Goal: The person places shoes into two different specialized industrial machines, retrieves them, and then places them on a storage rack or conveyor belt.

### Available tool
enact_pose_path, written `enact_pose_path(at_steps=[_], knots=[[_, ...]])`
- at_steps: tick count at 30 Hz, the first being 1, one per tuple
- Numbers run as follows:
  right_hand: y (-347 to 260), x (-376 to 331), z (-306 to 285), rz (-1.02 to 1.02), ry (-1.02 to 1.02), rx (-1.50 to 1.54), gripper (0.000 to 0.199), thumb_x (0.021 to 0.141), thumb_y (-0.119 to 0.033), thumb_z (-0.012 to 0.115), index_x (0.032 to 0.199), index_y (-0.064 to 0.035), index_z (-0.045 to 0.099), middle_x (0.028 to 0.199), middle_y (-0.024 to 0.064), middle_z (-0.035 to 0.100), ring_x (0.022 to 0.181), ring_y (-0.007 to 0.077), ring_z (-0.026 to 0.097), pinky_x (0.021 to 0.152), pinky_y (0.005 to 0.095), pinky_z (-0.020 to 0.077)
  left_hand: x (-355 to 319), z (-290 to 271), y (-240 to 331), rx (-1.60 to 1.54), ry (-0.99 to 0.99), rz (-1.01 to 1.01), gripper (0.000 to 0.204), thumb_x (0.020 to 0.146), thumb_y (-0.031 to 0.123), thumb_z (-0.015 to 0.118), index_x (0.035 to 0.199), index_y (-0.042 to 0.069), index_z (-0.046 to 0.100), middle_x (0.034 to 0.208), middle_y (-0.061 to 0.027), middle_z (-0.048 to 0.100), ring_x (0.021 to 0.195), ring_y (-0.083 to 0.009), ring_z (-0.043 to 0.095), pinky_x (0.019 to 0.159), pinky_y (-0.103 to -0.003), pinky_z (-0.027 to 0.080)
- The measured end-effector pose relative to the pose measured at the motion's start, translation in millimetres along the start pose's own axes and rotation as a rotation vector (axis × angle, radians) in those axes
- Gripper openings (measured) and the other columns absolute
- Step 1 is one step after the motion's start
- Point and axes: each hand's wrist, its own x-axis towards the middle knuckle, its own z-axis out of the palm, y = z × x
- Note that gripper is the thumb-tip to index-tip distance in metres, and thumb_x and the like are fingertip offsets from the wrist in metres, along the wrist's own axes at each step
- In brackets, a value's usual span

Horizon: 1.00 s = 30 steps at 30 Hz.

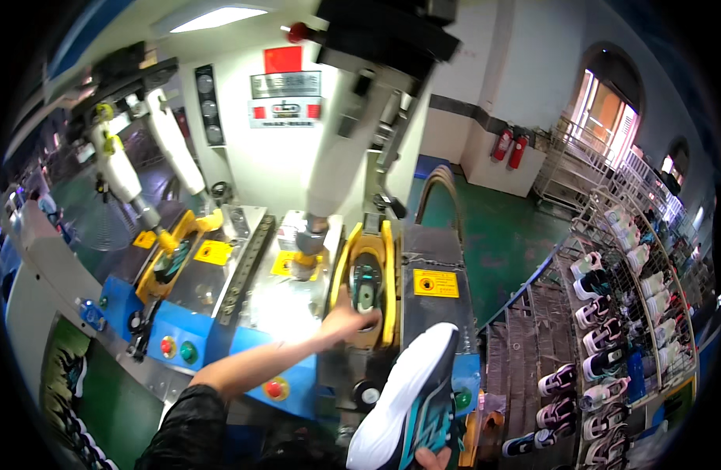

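Observation:
My left hand [351, 319] reaches over the near end of a yellow-sided clamp [389, 286] on the press machine. Its visible fingers are spread, one pointing up along the clamp and one across it, over a dark shoe-shaped piece [366, 274] with teal and grey markings. Whether the fingertips touch that piece cannot be made out. Low in the view, my right hand [432, 458] is closed on a sneaker [411, 403], tilted on its side with its white sole to the left. The sneaker's upper is black with teal stripes. Part of the right hand is hidden.
A blurred press arm [313, 180] hangs just left of the clamp. Further left is a second yellow clamp [153, 274] holding a shoe. Red [276, 388] and green buttons sit on blue front panels. Several sneakers [599, 341] fill a wire rack at right.

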Motion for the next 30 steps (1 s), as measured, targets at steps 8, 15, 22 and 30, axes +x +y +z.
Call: enact_pose_path(at_steps=[8, 15, 22, 30], knots=[[-8.4, 0.0, -36.5, 0.059, 0.098, -0.034, 0.045, 0.081, -0.005, 0.065, 0.124, -0.0009, 0.052, 0.100, 0.0062, 0.061, 0.089, 0.0235, 0.058, 0.078, 0.0374, 0.0479, 111.2, 35.8, -34.2, 0.284, 0.195, 0.005, 0.093, 0.069, 0.017, 0.069, 0.140, -0.009, 0.014, 0.127, -0.0305, 0.045, 0.120, -0.0426, 0.047, 0.102, -0.041, 0.040], [-18.9, 21.9, -8.3, -0.067, 0.057, -0.118, 0.048, 0.081, -0.006, 0.066, 0.126, 0.0007, 0.051, 0.099, 0.0069, 0.061, 0.090, 0.0252, 0.057, 0.078, 0.0383, 0.0476, 13.2, -78.9, 25.1, 0.156, -0.332, 0.002, 0.071, 0.072, 0.019, 0.076, 0.131, -0.002, 0.043, 0.110, -0.0172, 0.059, 0.100, -0.0261, 0.059, 0.089, -0.034, 0.047], [-112.4, 175.9, 134.7, 0.336, -0.245, -0.173, 0.021, 0.087, -0.018, 0.060, 0.101, -0.0034, 0.063, 0.088, 0.0093, 0.068, 0.076, 0.0197, 0.068, 0.067, 0.0338, 0.0586, -257.4, -150.9, -53.0, -0.846, 0.044, 0.068, 0.094, 0.060, 0.028, 0.082, 0.139, 0.002, 0.039, 0.129, -0.0101, 0.052, 0.119, -0.0232, 0.049, 0.103, -0.036, 0.037], [-58.4, 360.2, 221.2, -0.380, -0.039, -1.127, 0.043, 0.073, -0.018, 0.071, 0.107, 0.0056, 0.061, 0.097, 0.0161, 0.067, 0.089, 0.0265, 0.065, 0.081, 0.0349, 0.0490, -403.6, -124.4, -135.0, -1.122, 0.804, -0.308, 0.057, 0.079, 0.018, 0.063, 0.129, -0.001, 0.046, 0.120, -0.0115, 0.056, 0.109, -0.0263, 0.056, 0.092, -0.039, 0.046]])
